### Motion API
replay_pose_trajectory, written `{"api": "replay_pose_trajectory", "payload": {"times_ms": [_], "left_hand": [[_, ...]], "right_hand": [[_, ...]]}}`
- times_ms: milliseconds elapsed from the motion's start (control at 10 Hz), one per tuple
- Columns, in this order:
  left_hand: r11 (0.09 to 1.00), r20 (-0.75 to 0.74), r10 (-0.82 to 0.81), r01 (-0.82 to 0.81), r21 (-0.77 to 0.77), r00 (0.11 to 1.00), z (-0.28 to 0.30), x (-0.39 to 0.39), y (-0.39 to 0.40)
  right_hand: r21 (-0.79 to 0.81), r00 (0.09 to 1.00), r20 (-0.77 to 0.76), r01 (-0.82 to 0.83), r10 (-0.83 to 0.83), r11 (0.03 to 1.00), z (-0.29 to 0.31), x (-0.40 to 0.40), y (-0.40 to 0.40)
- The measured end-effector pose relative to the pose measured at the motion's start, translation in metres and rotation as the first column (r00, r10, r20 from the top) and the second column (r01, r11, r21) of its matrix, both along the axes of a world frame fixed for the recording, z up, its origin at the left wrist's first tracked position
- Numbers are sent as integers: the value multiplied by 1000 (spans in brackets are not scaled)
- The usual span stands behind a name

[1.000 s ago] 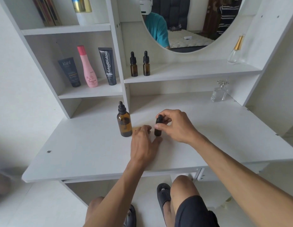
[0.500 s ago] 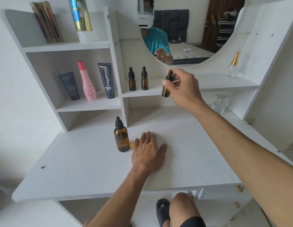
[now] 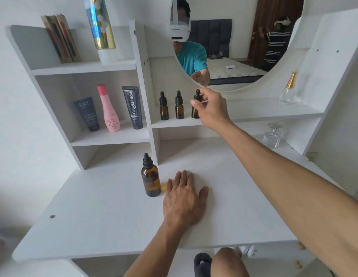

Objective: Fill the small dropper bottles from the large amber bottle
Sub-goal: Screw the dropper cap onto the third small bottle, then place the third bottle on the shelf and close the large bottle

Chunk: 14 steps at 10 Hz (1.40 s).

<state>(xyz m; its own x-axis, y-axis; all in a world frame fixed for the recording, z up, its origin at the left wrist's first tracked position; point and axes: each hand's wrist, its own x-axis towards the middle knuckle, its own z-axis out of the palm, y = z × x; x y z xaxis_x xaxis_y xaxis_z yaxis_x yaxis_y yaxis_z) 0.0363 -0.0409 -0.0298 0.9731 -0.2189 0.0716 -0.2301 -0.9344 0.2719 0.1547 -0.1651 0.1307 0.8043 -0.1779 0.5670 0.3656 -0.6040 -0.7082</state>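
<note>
Head view looks down over a white counter (image 3: 114,216) with shelving and a round mirror (image 3: 234,47) behind it. The right hand (image 3: 211,108) reaches up to the shelf (image 3: 254,112) under the mirror and pinches the black cap of a small dropper bottle (image 3: 195,110) between thumb and fingers. That bottle appears to stand on the shelf, though the hand hides part of its base, so contact cannot be confirmed. Just to its left stand two more small dropper bottles, the nearer one (image 3: 179,105) and the farther one (image 3: 164,106), both upright, capped and in line with it.

The left hand (image 3: 184,198) lies flat on the counter, palm down, fingers straight and slightly spread, holding nothing. Just beside its fingertips, to the left, the large amber bottle (image 3: 150,176) stands upright on the counter with its black dropper cap on; whether hand and bottle touch is unclear.

In the left shelf compartment stand a dark tube (image 3: 86,113), a pink bottle (image 3: 109,108) and a black tube (image 3: 133,107), side by side. Above them are some books (image 3: 61,39) and a shiny blue and gold can (image 3: 99,27). A clear perfume bottle with a gold cap (image 3: 288,88) stands at the right end of the mirror shelf, and a clear glass bottle (image 3: 272,134) sits on the counter below it.
</note>
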Motion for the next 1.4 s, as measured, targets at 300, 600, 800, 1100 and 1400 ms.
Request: {"api": "replay_pose_trajectory", "payload": {"times_ms": [300,600,800,1100,1400], "left_hand": [[1000,11,7,-7,-5,1000,0,0,-1],[1000,6,8,-8,2,1000,0,0,0],[1000,-4,9,-9,3,1000,0,1,0],[1000,-6,-2,2,-29,1000,-1,0,1],[989,78,-85,93,-114,993,-10,-17,21]], "right_hand": [[-35,1000,-14,-10,10,999,0,2,3],[-59,999,-43,-2,0,998,-4,4,1],[-4,997,-69,-21,20,1000,-6,1,-1],[106,995,-75,68,-60,992,-12,-17,4],[149,999,-48,1,6,989,-39,-88,21]]}}
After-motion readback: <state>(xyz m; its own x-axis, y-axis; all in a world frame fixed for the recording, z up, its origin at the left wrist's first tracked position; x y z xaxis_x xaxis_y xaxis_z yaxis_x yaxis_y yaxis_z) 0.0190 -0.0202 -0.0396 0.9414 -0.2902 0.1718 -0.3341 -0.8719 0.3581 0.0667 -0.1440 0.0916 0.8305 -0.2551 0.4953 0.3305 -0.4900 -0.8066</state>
